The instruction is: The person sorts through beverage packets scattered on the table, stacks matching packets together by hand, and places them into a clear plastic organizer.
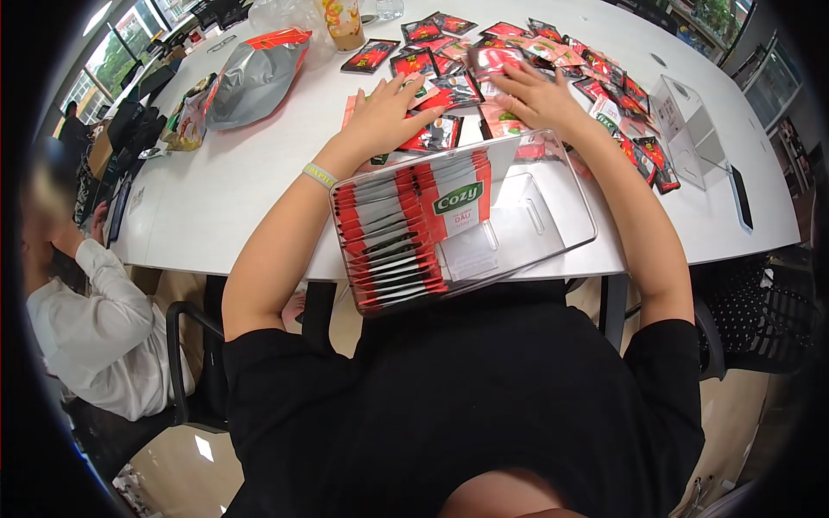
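Observation:
Palm down, my left hand [386,116] rests with fingers spread on red and black sachets [434,131] at the near left of a loose pile. My right hand [546,105] is also open, its fingers stretched over the pile. A motion-blurred red sachet [496,60] lies at its fingertips; I cannot see any grip on it. Between my forearms a clear plastic box [527,229] stands tilted at the table's near edge. Inside its left part is a stacked row of red, white and black sachets [389,233], with a "Cozy" sachet [458,200] facing up.
On the white table [207,207] lie a large silver and red bag [259,79], a smaller packet [188,116], a drink cup [344,24], a clear acrylic stand [686,129] and a phone [741,197]. A person in a white sleeve [108,302] sits at left.

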Demonstrator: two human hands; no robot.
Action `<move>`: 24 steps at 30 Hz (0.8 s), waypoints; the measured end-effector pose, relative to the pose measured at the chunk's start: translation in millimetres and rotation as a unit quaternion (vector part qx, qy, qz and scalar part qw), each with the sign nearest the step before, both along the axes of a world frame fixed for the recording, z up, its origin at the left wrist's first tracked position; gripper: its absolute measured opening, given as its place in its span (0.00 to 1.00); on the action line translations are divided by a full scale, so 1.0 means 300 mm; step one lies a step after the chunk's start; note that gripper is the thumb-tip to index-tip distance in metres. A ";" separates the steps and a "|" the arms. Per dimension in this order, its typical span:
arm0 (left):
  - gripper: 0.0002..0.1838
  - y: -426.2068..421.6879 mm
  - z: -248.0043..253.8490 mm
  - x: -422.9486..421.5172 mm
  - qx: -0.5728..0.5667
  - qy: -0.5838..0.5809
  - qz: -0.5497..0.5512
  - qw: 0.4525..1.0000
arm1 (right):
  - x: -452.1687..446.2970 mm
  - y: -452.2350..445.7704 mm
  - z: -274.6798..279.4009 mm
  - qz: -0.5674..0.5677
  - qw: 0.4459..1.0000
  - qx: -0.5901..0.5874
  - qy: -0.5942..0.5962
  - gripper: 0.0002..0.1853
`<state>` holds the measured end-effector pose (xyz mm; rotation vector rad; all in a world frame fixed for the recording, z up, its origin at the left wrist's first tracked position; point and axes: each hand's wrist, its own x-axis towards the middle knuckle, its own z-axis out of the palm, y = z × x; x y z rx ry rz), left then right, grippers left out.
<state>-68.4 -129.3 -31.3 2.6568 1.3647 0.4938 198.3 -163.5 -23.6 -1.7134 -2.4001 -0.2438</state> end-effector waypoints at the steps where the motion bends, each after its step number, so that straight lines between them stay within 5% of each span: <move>1: 0.45 -0.001 0.007 0.001 -0.004 0.007 0.014 1.000 | -0.004 -0.021 0.028 -0.030 0.999 -0.008 -0.012 0.32; 8: 0.46 0.008 0.000 0.000 -0.012 0.064 0.129 0.990 | 0.057 -0.064 0.040 -0.183 0.982 -0.035 -0.034 0.39; 11: 0.36 -0.019 0.011 -0.001 0.052 0.000 0.086 0.995 | 0.083 -0.044 0.023 -0.119 0.993 0.020 0.015 0.34; 14: 0.28 0.006 0.005 -0.007 0.118 0.058 0.003 0.991 | 0.061 -0.043 0.011 -0.010 0.997 0.032 0.063 0.26; 24: 0.33 -0.009 0.027 -0.021 0.067 0.074 0.104 0.990 | 0.001 -0.070 0.059 0.035 0.993 0.089 0.063 0.19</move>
